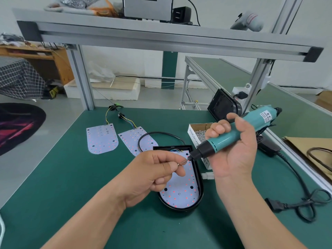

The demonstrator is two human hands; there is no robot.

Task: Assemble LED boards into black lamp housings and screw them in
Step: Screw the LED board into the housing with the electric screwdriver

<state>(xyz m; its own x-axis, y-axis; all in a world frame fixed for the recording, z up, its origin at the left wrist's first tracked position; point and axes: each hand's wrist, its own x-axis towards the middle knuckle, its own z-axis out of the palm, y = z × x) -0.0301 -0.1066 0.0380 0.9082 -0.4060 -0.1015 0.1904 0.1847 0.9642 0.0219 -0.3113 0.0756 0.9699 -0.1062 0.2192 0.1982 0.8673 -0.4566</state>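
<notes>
White thin LED board is sitting in black oval plastic housing, near-centre on the bench; prob. light, fragile, so hold by edges. Left grip is pinching small screw; right grip is clasping teal electric screwdriver.

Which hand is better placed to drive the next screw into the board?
Right. The right hand grips the teal screwdriver, its bit angled down over the LED board in the black housing. The left hand only pinches a small screw at the bit tip, so it probably just feeds it.
</notes>
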